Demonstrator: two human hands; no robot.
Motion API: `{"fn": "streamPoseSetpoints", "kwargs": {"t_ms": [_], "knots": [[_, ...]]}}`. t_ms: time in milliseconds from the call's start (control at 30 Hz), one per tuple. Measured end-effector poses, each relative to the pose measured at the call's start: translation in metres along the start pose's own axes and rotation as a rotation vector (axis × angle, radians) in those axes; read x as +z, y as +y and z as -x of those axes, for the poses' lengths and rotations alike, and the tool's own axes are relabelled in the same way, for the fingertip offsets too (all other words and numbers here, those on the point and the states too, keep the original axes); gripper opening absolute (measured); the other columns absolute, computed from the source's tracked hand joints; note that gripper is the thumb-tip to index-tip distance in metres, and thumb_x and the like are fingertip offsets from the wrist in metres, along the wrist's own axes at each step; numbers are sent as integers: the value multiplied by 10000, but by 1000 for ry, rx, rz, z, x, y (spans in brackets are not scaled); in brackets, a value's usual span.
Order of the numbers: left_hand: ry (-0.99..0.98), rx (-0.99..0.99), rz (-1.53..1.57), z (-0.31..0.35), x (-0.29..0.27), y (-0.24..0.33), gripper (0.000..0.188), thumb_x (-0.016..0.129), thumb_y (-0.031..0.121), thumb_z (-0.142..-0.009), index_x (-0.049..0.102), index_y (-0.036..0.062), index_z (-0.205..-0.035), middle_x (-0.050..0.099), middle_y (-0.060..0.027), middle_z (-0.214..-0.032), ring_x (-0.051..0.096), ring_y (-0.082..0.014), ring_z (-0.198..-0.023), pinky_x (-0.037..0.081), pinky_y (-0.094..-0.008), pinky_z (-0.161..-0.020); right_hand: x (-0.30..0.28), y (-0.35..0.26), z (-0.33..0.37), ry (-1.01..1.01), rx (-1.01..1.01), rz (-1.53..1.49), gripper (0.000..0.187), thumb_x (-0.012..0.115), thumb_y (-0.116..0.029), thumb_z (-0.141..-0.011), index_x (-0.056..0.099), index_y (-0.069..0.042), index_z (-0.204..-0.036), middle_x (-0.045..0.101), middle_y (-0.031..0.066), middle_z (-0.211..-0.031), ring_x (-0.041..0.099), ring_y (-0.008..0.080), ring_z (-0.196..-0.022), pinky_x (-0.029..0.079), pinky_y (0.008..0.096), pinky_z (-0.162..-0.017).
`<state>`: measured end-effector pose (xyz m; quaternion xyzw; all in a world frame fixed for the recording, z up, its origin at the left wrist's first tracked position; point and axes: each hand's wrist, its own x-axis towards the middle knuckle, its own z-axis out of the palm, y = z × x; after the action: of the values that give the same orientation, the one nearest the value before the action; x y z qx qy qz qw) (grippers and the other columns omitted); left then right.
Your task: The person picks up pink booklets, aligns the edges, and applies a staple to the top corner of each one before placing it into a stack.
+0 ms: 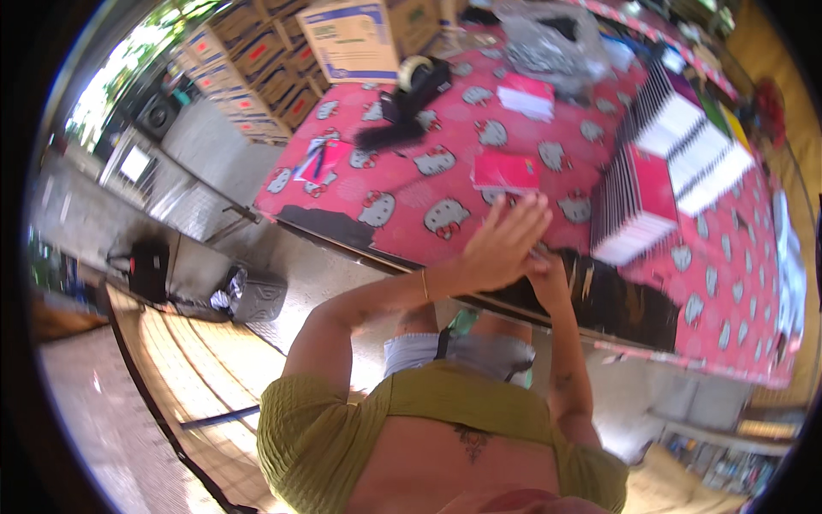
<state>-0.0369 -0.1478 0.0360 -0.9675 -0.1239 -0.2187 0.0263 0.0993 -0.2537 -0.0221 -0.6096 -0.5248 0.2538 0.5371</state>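
My left hand [509,244] is open, its fingers stretched out together over the table's near edge. Just under its palm is my right hand [549,279], with curled fingers partly covered by the left. Whatever the right fingers hold, if anything, is too small to make out. Right beyond my fingertips lies a small pink-covered notebook stack [507,173] on the pink patterned tablecloth [402,236]. Tall piles of notebooks [638,201] with dark bound edges and pink covers stand to the right of my hands.
Farther back lies another pink-and-white stack [527,97], near a clear plastic bag [556,43]. A tape dispenser [419,86] and black brush [390,134] sit at the far left, with a pen on pink booklets [321,161]. Cardboard boxes [351,43] stand behind. The cloth is torn along the front edge.
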Motion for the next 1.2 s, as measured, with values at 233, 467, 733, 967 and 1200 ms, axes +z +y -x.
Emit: {"fn": "streamPoseSetpoints", "kwargs": {"t_ms": [233,467,733,967,1200], "knots": [[-47,40,97,21,10,11,822,474,553,-939,309,-19,-1505,250,-209,-1593,196,-349,-1498,76,-646,-1145,-1,3,0,1,-3,-95,237,662,-53,-859,675,32,-1080,719,180,-866,674,189,-766,518,343,-716],[75,19,239,6,4,7,485,561,384,-962,530,80,-1340,536,-97,-1410,436,-267,-1377,56,-639,-1157,-4,-3,2,11,109,47,274,718,-75,-834,681,31,-1084,707,188,-850,707,226,-788,529,355,-724],[119,92,389,-2,8,-7,79,630,181,-931,644,113,-969,698,-2,-934,664,-197,-1040,98,-629,-1158,-55,-37,14,26,29,-93,222,721,-45,-853,704,38,-1058,723,149,-966,714,190,-903,560,298,-819],[158,120,380,-4,9,-4,60,646,137,-901,627,89,-930,668,-45,-865,649,-252,-913,245,-598,-1119,-65,-41,3,-112,-4,-24,84,703,-19,-834,689,20,-907,700,104,-797,693,144,-749,550,284,-681],[102,118,358,-11,-23,4,191,661,57,-832,657,44,-1023,669,-100,-875,640,-298,-843,500,-444,-815,-43,-56,4,201,-17,345,122,716,-36,-772,639,-13,-864,658,123,-781,676,248,-727,525,333,-655]]}}
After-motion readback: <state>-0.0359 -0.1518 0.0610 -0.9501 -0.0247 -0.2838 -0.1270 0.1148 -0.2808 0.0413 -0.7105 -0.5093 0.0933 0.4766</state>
